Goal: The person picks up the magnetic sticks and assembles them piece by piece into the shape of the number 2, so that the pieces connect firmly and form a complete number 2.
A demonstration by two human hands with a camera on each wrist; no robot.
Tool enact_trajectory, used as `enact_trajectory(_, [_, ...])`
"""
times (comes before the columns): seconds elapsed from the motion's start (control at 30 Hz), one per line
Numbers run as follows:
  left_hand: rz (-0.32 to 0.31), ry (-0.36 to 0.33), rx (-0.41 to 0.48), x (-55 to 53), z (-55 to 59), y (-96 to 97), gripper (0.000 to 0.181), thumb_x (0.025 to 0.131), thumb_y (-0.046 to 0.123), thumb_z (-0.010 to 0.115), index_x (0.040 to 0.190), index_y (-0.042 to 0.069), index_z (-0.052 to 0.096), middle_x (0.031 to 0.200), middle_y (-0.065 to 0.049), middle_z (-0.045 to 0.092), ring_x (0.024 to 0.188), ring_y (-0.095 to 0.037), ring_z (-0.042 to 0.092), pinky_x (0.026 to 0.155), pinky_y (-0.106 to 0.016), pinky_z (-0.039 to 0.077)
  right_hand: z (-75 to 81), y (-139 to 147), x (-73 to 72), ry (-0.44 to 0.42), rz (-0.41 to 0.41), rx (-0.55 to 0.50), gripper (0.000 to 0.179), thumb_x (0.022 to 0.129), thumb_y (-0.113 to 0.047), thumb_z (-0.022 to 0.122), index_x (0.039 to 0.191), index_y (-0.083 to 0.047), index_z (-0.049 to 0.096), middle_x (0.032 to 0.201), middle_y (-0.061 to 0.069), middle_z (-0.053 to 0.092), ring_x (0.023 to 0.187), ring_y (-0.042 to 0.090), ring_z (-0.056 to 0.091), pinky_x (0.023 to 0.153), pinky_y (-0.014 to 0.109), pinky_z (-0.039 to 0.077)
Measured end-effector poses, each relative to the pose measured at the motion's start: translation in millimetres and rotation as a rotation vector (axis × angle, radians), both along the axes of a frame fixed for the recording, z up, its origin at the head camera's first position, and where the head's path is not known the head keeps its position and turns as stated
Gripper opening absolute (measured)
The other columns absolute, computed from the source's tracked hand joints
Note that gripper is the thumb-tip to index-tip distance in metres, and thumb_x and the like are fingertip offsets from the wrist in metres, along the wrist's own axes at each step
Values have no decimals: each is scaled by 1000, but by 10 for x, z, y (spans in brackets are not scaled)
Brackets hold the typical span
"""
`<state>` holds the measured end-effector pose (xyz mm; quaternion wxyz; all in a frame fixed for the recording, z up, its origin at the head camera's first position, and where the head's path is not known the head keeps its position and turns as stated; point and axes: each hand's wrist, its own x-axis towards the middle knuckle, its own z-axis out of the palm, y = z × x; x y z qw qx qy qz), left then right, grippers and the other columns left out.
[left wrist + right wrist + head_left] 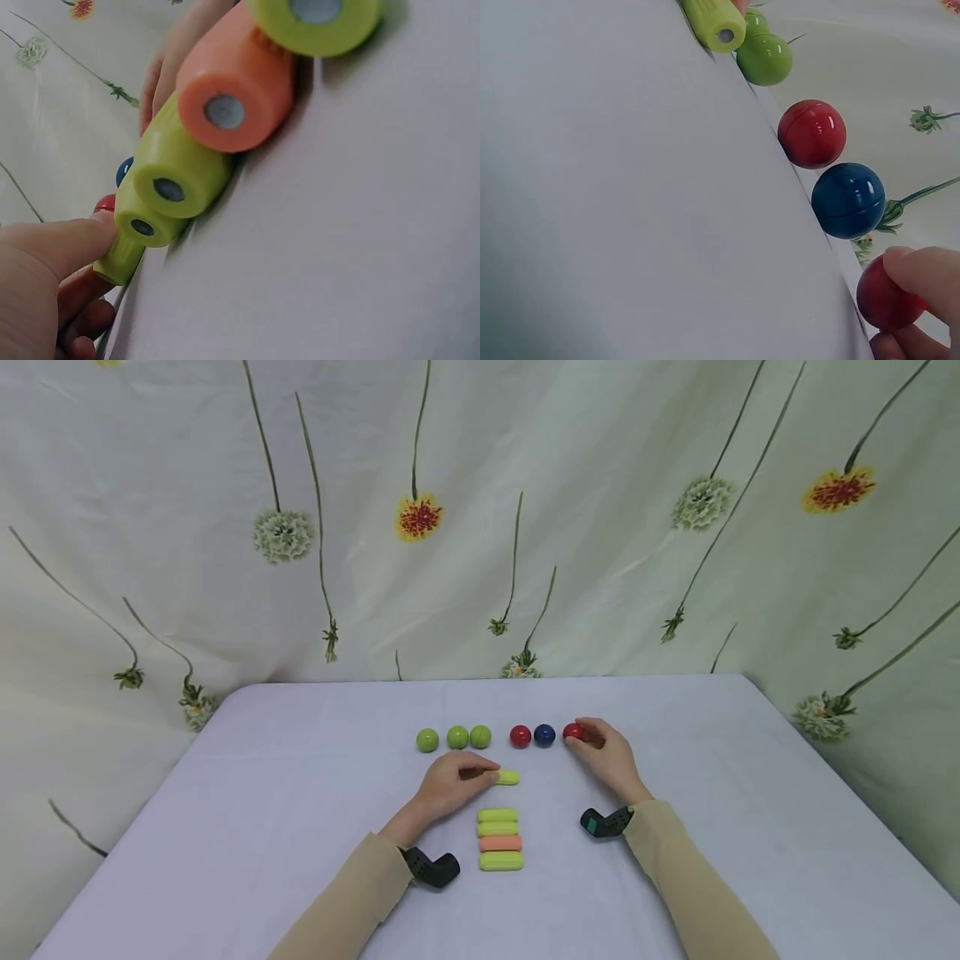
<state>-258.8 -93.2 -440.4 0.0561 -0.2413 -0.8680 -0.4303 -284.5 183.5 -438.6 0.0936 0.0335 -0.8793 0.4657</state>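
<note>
On the white-covered table [262, 793], the left hand [447, 789] pinches a short yellow-green stick [508, 777] between thumb and fingers, a little beyond the middle of the table, its length running roughly parallel to the far edge. The right hand [611, 760] pinches a red ball [572, 732] between thumb and fingertips, nearer the far edge and somewhat towards the far right corner. Just left of that ball sit a blue ball [544, 735] and a second red ball [521, 737], the two close beside each other. Further towards the left edge, roughly in line with them, are three green balls: two near each other [457, 737] [481, 737] and one slightly apart [427, 740]. From the held stick towards the near edge, four more sticks lie side by side: two yellow-green ones [498, 815] [498, 829], an orange one [500, 843] and a last yellow-green one [501, 861] closest to the near edge. In the left wrist view, grey discs show in the ends of several sticks. Both arms come in over the near edge in beige sleeves [352, 893], with a black device [432, 868] at the left wrist and another [606, 822] at the right. Behind the far edge hangs a pale cloth [600, 527] printed with flowers on long stems.
</note>
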Motion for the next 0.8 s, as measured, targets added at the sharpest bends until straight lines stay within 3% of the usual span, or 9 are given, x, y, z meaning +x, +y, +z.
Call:
enact_trajectory(0.23, [-15,27,14,42,17,-12,19,85,18,68,103,15,73,94,9,66,88,-10,55,81,-33,45,9,9,81,-26,-14,-30,43,84,-38,69,118,-13,58,111,9,60,100,25,56,89,40,44])
enact_trajectory(0.5, [2,11,19,54,0,-25,21,82,17,72,103,15,72,98,8,66,91,-9,55,80,-31,45,32,-24,149,-78,102,-112,45,81,-40,72,113,-12,58,110,7,61,93,22,57,80,33,46])
enact_trajectory(0.8, [-3,12,9,36,-35,-47,20,82,22,73,102,18,73,94,11,65,88,-7,55,78,-29,45,97,-75,216,-123,223,-179,39,84,-28,72,114,-6,61,107,10,64,83,21,62,71,30,51])
